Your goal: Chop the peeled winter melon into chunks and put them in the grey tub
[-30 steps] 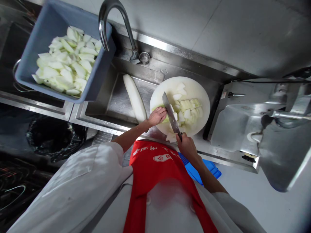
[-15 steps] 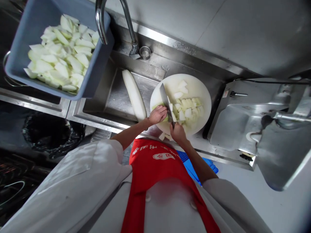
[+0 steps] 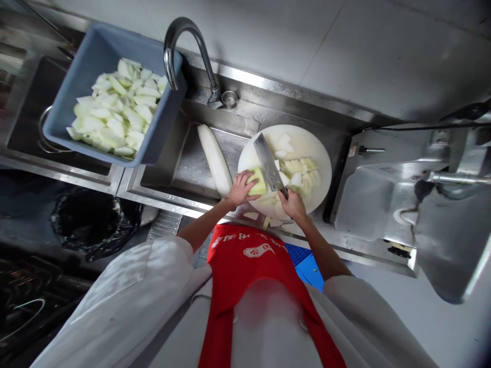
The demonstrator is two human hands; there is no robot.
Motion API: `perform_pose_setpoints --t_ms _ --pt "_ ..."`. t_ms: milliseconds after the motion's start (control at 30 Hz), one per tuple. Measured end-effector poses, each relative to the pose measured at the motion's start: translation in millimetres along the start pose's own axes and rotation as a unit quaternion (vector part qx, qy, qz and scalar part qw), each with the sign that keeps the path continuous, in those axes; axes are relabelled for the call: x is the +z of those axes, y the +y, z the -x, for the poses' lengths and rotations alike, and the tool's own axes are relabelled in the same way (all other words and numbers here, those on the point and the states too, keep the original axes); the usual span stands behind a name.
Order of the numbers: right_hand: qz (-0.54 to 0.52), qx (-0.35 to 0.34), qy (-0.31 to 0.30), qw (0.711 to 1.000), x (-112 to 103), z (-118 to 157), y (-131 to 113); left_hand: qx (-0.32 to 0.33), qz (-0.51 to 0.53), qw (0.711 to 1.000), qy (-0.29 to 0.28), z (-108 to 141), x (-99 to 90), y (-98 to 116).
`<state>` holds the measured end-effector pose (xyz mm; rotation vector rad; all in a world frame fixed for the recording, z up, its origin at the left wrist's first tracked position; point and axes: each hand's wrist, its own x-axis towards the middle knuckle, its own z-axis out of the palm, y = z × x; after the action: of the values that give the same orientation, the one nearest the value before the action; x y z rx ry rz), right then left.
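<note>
And here's your left hand (image 3: 240, 189), fingers and thumb clamped around a pale green chunk (image 3: 258, 182) at the left side of the round white board (image 3: 322, 148). Over on the right, your right hand (image 3: 293, 203) is closed firmly around the handle of the cleaver (image 3: 268, 162), its broad blade tilted over the board, just beside that chunk and pointing up and away from you. Right of the blade, cut pieces (image 3: 301, 171) sit bunched together, with a few pale offcuts (image 3: 284, 143) toward the board's far side, and more scraps (image 3: 275, 223) at the near edge, between board and your red apron (image 3: 253, 263).

Look left: a long peeled gourd (image 3: 215, 161) lies slantwise in the steel sink (image 3: 187, 163), its near end close to your left wrist. Farther left, the blue-grey tub (image 3: 71, 92) carries a heap of pale slices (image 3: 115, 107). The curved faucet (image 3: 192, 25) arches beside the tub, and a small round metal cup (image 3: 229, 99) sits right by its base.
</note>
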<state>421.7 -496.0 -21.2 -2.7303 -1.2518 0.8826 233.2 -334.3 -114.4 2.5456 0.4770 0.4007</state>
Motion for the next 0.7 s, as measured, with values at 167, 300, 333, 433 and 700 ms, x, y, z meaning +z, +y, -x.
perform_pose_setpoints --t_ms 167,300,333,433,700 --pt "0.027 -0.006 0.052 0.998 -24.5 38.2 6.8 -0.020 0.024 0.998 0.058 -2.3 -13.7 5.9" --pt "0.047 -0.020 0.137 0.989 -38.6 68.3 19.2 -0.078 0.054 0.955 0.281 7.3 -58.3 31.5" --pt "0.053 -0.022 0.156 0.986 -41.7 71.9 21.5 -0.081 0.057 0.941 0.325 10.2 -70.9 38.9" --pt "0.080 -0.033 0.190 0.978 -50.9 71.7 24.9 -0.083 0.049 0.917 0.388 18.0 -101.2 60.7" --pt "0.181 -0.133 0.245 0.943 -51.5 47.3 43.8 -0.076 -0.002 0.954 0.291 27.0 -100.0 118.9"
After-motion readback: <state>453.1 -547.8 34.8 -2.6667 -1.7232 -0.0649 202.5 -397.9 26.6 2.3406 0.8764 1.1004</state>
